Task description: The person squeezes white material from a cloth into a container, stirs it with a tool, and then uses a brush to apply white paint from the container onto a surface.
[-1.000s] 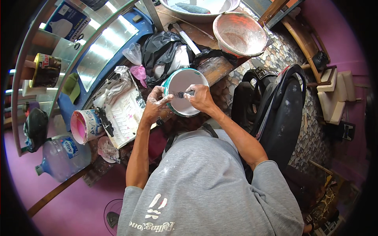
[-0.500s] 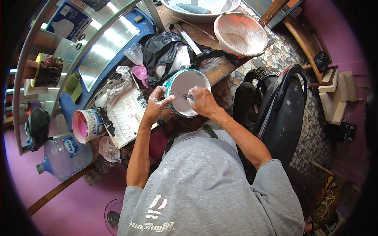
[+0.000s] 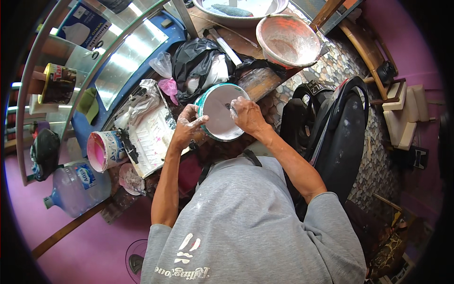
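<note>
A teal-sided bucket (image 3: 203, 101) stands before me, filled with smooth pale grey paint or paste (image 3: 218, 105). My left hand (image 3: 189, 125) grips its left side, thumb at the rim and the other fingers along the outside. Over the right part of the bucket, my right hand (image 3: 249, 116) is closed in a fist. A small dark end of something shows at its fingertips, by the surface of the mix; the rest is hidden in the hand and the mix. White smears cover the fingers of both hands.
Left of the bucket lies a paint-stained white tray (image 3: 149, 139), with a pink-lined pail (image 3: 101, 150) beyond it. Black plastic bags (image 3: 198, 59) and a crusted basin (image 3: 289, 41) lie ahead. A black motorbike seat (image 3: 338, 137) is close on my right.
My right hand has moved slightly to the right across the bucket, toward its rim. My left hand stays at the bucket's left side.
</note>
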The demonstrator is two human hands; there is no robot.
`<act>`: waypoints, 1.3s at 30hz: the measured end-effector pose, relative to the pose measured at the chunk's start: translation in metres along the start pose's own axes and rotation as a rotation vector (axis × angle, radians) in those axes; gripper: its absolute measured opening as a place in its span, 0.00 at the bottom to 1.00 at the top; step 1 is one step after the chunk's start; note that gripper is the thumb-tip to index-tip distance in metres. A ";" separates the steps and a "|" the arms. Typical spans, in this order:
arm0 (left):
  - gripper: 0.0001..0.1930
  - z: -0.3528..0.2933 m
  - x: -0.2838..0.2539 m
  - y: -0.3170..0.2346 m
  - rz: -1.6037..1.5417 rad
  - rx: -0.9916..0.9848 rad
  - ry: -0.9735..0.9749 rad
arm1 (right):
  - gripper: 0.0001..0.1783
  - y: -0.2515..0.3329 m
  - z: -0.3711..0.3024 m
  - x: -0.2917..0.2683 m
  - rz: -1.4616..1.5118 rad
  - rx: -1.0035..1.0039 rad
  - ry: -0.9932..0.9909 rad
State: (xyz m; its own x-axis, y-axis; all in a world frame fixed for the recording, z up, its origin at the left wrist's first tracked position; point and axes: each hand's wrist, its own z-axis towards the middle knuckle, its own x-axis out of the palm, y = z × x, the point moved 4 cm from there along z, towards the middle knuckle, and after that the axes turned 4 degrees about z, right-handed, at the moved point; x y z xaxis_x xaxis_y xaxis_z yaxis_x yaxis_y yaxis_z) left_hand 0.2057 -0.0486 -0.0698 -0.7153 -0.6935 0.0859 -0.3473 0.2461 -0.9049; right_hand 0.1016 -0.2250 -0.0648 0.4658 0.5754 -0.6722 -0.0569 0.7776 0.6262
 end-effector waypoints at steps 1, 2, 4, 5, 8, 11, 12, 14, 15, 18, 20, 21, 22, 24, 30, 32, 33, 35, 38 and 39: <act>0.14 0.000 -0.001 0.000 0.018 -0.008 -0.005 | 0.06 -0.007 -0.004 0.007 -0.009 0.126 0.178; 0.14 0.000 0.002 -0.001 0.018 -0.007 -0.006 | 0.06 -0.006 -0.007 0.006 -0.008 0.124 0.178; 0.16 0.000 0.007 -0.006 -0.119 0.010 -0.046 | 0.08 -0.003 -0.015 0.006 0.046 0.192 0.267; 0.16 0.001 0.006 -0.004 -0.120 0.010 -0.043 | 0.09 -0.001 -0.016 0.005 0.108 0.253 0.329; 0.14 0.002 0.002 0.003 -0.024 -0.014 0.001 | 0.10 0.000 -0.010 0.005 0.337 0.333 0.337; 0.14 0.002 -0.001 0.005 0.046 -0.016 -0.013 | 0.12 -0.005 0.005 0.003 0.270 0.216 0.186; 0.14 0.001 -0.002 0.007 0.018 -0.008 -0.013 | 0.12 -0.009 0.005 0.006 0.273 0.216 0.186; 0.14 0.001 -0.003 0.008 -0.011 0.000 -0.014 | 0.12 -0.011 0.003 0.000 0.037 -0.048 -0.113; 0.14 0.000 -0.002 0.008 -0.019 0.003 -0.016 | 0.13 -0.017 0.000 0.003 -0.028 -0.032 -0.041; 0.13 0.001 -0.005 0.012 -0.021 0.008 -0.030 | 0.10 -0.017 -0.012 0.000 -0.049 0.105 0.104; 0.13 0.002 -0.005 0.013 -0.015 0.009 -0.035 | 0.10 -0.015 -0.018 -0.002 0.010 0.252 0.218; 0.14 0.001 -0.002 0.011 -0.033 0.006 -0.035 | 0.10 -0.017 -0.024 -0.001 0.067 0.403 0.327; 0.14 0.001 0.001 0.009 -0.051 0.002 -0.033 | 0.10 -0.014 -0.024 -0.003 0.065 0.406 0.327; 0.14 -0.001 0.002 0.007 -0.048 0.004 -0.057 | 0.10 -0.005 -0.024 0.000 0.271 0.488 0.270; 0.15 -0.006 -0.001 0.004 -0.052 0.020 -0.082 | 0.10 0.002 0.000 -0.001 0.342 0.430 0.179; 0.15 -0.006 -0.002 0.004 -0.064 0.040 -0.073 | 0.09 -0.001 -0.002 0.001 0.306 0.400 0.170; 0.15 -0.007 -0.001 0.002 -0.054 0.027 -0.072 | 0.09 -0.003 -0.006 0.004 0.226 0.337 0.236; 0.16 -0.008 0.000 -0.001 -0.044 0.012 -0.073 | 0.09 -0.004 -0.008 0.007 0.146 0.272 0.303; 0.14 -0.007 0.001 0.000 -0.042 -0.004 -0.044 | 0.08 0.000 -0.003 -0.001 0.027 0.142 0.027; 0.14 -0.003 0.000 0.005 -0.036 0.013 -0.027 | 0.07 0.000 -0.004 0.005 0.022 0.150 0.093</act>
State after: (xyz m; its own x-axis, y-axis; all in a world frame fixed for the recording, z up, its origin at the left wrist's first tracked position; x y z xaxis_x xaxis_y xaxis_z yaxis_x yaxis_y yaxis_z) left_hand 0.2020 -0.0448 -0.0731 -0.6860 -0.7196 0.1076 -0.3642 0.2116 -0.9070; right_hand 0.1006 -0.2210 -0.0701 0.3819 0.6184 -0.6869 0.0696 0.7218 0.6886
